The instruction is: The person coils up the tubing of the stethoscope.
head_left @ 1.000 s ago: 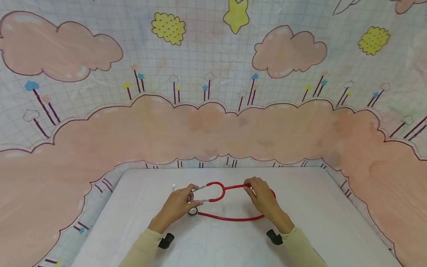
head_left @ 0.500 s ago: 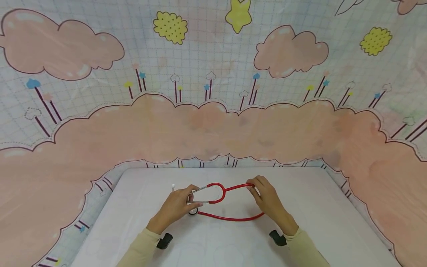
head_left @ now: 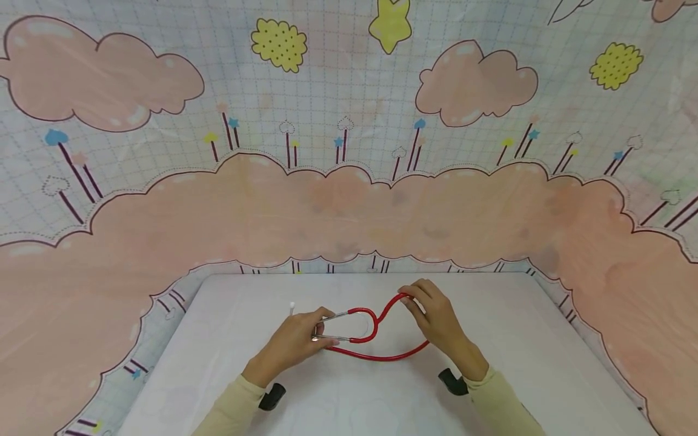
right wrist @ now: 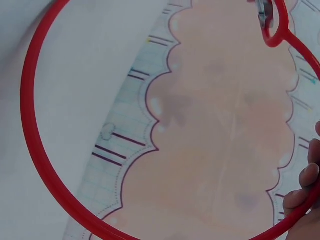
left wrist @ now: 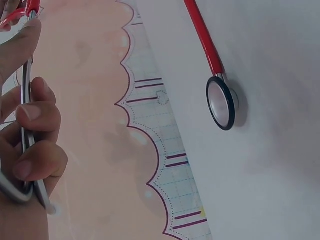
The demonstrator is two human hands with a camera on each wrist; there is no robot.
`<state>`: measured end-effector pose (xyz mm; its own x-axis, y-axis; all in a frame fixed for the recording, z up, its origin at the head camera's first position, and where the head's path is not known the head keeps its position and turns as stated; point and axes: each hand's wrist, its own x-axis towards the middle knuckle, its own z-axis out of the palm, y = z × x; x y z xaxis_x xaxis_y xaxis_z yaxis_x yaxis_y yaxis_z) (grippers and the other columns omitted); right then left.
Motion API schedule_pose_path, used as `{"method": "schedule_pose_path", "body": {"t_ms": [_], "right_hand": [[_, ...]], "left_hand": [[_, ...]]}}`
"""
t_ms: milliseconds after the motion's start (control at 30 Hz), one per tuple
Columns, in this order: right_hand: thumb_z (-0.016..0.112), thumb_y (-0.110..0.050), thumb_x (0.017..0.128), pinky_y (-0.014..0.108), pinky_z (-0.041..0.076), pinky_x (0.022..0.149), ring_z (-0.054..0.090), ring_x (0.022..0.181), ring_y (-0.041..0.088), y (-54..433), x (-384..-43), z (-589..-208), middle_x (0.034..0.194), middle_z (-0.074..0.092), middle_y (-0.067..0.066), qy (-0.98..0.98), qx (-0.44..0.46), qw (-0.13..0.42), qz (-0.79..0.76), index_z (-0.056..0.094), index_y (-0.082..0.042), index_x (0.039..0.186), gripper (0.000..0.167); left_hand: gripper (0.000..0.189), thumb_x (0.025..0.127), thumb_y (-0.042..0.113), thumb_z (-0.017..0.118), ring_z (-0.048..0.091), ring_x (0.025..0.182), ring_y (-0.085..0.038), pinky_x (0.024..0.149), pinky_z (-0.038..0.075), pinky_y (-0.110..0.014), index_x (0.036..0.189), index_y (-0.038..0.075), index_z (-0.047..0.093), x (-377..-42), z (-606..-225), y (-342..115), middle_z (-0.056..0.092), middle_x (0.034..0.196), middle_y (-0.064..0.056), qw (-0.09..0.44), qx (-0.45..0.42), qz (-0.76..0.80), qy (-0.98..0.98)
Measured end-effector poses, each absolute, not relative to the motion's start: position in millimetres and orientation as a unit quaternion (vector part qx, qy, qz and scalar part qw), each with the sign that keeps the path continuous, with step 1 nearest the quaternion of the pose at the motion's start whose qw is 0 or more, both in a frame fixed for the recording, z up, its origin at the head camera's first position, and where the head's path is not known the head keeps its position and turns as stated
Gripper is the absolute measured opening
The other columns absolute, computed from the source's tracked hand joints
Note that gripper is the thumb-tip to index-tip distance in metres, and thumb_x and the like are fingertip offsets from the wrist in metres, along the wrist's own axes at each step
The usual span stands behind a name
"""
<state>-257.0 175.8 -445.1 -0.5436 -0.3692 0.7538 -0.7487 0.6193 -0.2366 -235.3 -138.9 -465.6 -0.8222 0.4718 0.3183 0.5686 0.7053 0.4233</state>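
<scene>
A stethoscope with red tubing (head_left: 382, 358) and silver ear tubes is between my two hands. My left hand (head_left: 291, 340) grips the metal ear tubes, fingers curled round them in the left wrist view. My right hand (head_left: 436, 315) pinches the red tube beyond the fork, raised above the table. From there the tubing bends in a wide loop, seen large in the right wrist view, and runs back left along the front. The round chest piece (left wrist: 221, 102) shows at the tube's end over the white surface in the left wrist view; my left hand hides it in the head view.
The white table (head_left: 349, 399) lies under both hands. Behind and beside it hangs a cloth (head_left: 349, 212) printed with clouds and stars. Black straps (head_left: 272, 396) show under each wrist.
My left hand has shifted slightly right with the ear tubes. My right hand has risen a little, and the tube between the fork and that hand has gone from straight to bent upward.
</scene>
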Motion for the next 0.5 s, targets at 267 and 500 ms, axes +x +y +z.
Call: {"method": "schedule_pose_path", "body": {"t_ms": [267, 500], "right_hand": [[0.056, -0.037, 0.097, 0.017, 0.050, 0.073, 0.057, 0.086, 0.012, 168.3, -257.7, -436.4, 0.095, 0.063, 0.000, -0.815, 0.370, 0.341, 0.287, 0.071, -0.012, 0.107, 0.031], [0.056, -0.036, 0.097, 0.019, 0.051, 0.068, 0.057, 0.083, 0.012, 161.8, -258.8, -433.1, 0.093, 0.063, 0.000, -0.806, 0.394, 0.334, 0.290, 0.071, -0.013, 0.108, 0.030]], "left_hand": [[0.046, 0.079, 0.033, 0.081, 0.044, 0.062, 0.001, 0.058, 0.040, -0.016, 0.117, 0.015, 0.062, -224.2, -457.4, -130.5, 0.052, 0.071, 0.013, 0.081, -0.315, -0.252, -0.911], [0.047, 0.080, 0.036, 0.081, 0.046, 0.063, 0.002, 0.059, 0.041, -0.015, 0.118, 0.016, 0.062, -219.3, -455.2, -125.4, 0.051, 0.072, 0.014, 0.084, -0.331, -0.248, -0.906]]}}
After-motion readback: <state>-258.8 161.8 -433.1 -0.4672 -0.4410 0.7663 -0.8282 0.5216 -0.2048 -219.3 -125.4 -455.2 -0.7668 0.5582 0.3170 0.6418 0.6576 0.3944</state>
